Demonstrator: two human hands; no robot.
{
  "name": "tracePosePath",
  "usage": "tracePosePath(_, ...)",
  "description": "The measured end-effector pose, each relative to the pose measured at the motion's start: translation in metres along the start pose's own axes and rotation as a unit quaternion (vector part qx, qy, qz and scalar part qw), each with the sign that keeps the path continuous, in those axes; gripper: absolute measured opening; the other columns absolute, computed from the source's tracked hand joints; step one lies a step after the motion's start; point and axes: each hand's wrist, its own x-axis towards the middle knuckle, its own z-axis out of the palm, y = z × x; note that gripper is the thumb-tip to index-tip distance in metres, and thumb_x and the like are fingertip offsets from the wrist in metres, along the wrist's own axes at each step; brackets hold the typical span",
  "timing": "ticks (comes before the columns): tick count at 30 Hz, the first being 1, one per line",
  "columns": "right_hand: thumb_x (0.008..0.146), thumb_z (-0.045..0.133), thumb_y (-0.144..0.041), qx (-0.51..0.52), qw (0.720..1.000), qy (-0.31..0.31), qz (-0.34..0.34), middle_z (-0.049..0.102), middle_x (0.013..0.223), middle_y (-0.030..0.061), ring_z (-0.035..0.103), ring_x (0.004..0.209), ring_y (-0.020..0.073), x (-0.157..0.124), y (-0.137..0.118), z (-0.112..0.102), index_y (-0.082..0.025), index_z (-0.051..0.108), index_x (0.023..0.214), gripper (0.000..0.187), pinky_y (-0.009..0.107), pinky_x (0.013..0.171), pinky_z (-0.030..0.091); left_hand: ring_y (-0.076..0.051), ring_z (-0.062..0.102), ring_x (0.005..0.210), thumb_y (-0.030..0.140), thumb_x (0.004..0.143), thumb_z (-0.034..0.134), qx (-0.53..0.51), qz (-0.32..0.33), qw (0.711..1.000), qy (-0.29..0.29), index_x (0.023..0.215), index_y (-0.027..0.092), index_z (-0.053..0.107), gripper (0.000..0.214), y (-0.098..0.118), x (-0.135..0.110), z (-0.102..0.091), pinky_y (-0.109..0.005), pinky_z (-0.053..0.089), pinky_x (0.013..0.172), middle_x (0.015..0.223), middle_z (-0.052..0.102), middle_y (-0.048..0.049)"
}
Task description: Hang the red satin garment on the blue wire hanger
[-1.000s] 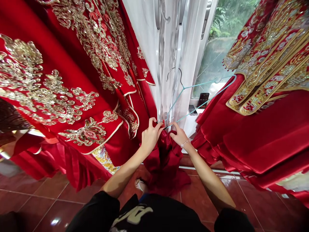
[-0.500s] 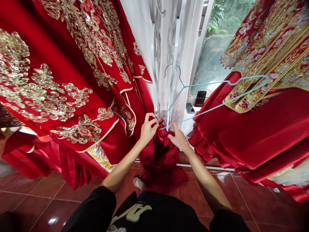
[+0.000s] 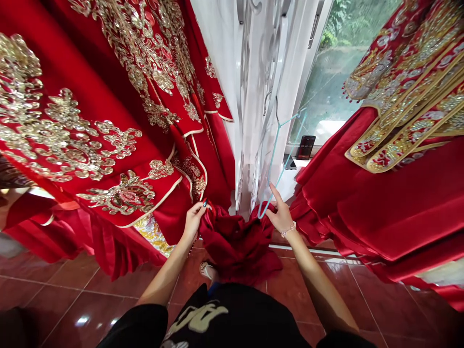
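A dark red garment hangs gathered between my two hands, its lower folds near the floor. At its left upper edge, my left hand pinches the cloth between thumb and fingers. My right hand grips the right upper edge, its index finger stretched up along a light blue wire clothes hanger. The hanger is tilted, seen nearly edge-on, with one rounded end touching the garment by my right hand and its metal hook upward. Folds hide some of my right fingers.
Red gowns with gold and silver beadwork hang at left and right. Ahead stands a shiny metal rack before a white curtain. A phone leans by the window. Red tiles cover the floor.
My left hand has moved left and down with its side of the garment, spreading the cloth wider. The hanger has turned from broadside to nearly edge-on; my right hand is slightly lower and further right.
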Motion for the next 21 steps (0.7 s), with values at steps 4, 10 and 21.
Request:
tracePosePath(4, 0.07, 0.057, -0.021, 0.041, 0.991, 0.125, 0.003, 0.041, 0.056, -0.0112, 0.036, 0.052, 0.0111, -0.022, 0.007, 0.013, -0.021, 0.044, 0.146, 0.076, 0.025, 0.055, 0.039, -0.025, 0.064, 0.094, 0.043, 0.073, 0.063, 0.094, -0.079, 0.988, -0.097, 0.066, 0.018, 0.068, 0.026, -0.022, -0.035, -0.025, -0.037, 0.051, 0.089, 0.092, 0.069, -0.0093)
tracePosePath(10, 0.074, 0.059, -0.022, 0.089, 0.97, 0.227, 0.013, 0.036, 0.057, -0.0116, 0.031, 0.051, 0.0108, -0.046, 0.003, 0.029, -0.016, 0.022, 0.157, 0.091, 0.024, 0.053, 0.036, -0.036, 0.057, 0.119, 0.026, 0.088, 0.051, 0.473, -0.14, 0.869, 0.035, 0.088, 0.024, 0.077, 0.025, -0.038, -0.09, -0.016, -0.062, 0.032, 0.106, 0.14, 0.059, -0.0098)
tracePosePath(21, 0.069, 0.058, -0.023, 0.06, 0.941, 0.328, 0.052, 0.065, 0.103, 0.0079, 0.049, 0.06, 0.01, -0.059, 0.003, 0.013, -0.018, 0.044, 0.144, 0.076, 0.024, 0.058, 0.043, -0.026, 0.061, 0.084, 0.035, 0.076, 0.06, 0.237, -0.207, 0.944, -0.095, 0.05, 0.021, 0.056, 0.03, -0.02, -0.082, -0.054, -0.043, 0.05, 0.086, 0.069, 0.062, -0.0053)
